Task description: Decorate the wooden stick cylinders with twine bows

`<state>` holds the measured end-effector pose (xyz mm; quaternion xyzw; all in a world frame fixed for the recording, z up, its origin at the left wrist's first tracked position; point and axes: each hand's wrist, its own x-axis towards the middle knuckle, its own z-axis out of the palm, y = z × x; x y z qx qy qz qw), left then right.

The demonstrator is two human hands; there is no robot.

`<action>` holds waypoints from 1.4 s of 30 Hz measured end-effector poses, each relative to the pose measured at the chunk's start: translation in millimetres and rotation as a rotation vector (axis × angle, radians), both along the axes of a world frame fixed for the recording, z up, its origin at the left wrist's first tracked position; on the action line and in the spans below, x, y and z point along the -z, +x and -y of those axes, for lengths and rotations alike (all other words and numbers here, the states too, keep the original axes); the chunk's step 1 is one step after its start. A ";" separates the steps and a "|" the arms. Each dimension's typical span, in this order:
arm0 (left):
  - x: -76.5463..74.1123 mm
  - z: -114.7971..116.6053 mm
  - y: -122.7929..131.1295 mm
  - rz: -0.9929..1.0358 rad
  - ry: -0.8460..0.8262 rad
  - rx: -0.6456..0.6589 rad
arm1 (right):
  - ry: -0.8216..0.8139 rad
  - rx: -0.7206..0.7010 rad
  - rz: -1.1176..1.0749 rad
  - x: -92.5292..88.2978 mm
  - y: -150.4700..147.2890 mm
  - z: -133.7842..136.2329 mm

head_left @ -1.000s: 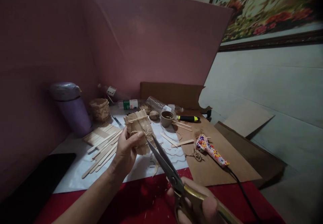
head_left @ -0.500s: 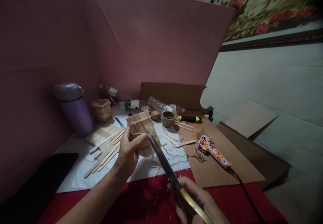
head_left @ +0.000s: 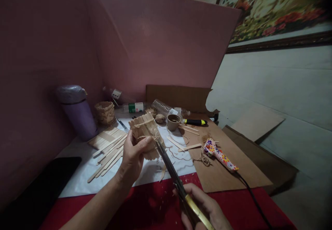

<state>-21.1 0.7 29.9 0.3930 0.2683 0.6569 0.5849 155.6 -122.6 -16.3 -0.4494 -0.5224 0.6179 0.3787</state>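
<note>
My left hand [head_left: 133,155] is closed round the lower left side of a small craft-stick holder [head_left: 142,126], a ring of wooden sticks tied with twine. A twine knot [head_left: 155,135] shows on its side near my thumb. In my right hand [head_left: 201,202] is a long pair of scissors [head_left: 169,166] with brassy handles, pointing up and away to the left. The blade tips reach the twine by the knot; whether they touch it I cannot tell. My fingers hide part of the handles.
Loose craft sticks [head_left: 109,157] lie left on white paper. Behind stand a purple bottle [head_left: 80,116], a woven basket [head_left: 105,114] and a cup [head_left: 173,122]. A flowered glue gun [head_left: 220,155] with a black cord rests on cardboard [head_left: 230,178] at right. A black slab [head_left: 46,185] fills the lower left.
The scissors have shifted very slightly, their tips a little to the right along the twine. My left hand and the stick holder stay almost where they were.
</note>
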 end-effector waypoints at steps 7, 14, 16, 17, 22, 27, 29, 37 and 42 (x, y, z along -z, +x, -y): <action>1.1 1.8 1.2 -0.006 -0.019 0.004 | 0.054 0.137 0.033 6.4 -9.6 1.1; 1.0 3.1 3.0 0.001 -0.011 0.018 | 0.169 0.206 0.154 8.6 -13.4 -1.1; 0.0 4.3 3.1 0.009 -0.014 0.017 | 0.220 0.224 0.228 10.1 -12.4 -2.4; -0.3 4.7 3.2 0.012 -0.016 0.015 | 0.247 0.240 0.273 10.9 -12.3 -2.6; 0.9 4.6 3.2 0.004 -0.012 0.001 | 0.545 0.394 0.523 16.4 -16.7 -1.4; 0.5 5.0 4.0 0.005 0.001 -0.010 | 0.896 0.506 0.685 17.9 -19.4 -3.6; -0.7 5.8 4.6 0.009 0.003 -0.011 | 0.947 0.512 0.735 16.6 -18.7 -5.0; -2.1 7.6 5.1 0.007 -0.009 -0.008 | 1.000 0.534 0.811 22.2 -17.6 -6.3; -3.6 8.9 4.7 0.017 -0.019 -0.013 | 1.054 0.551 0.788 27.8 -17.6 -9.2</action>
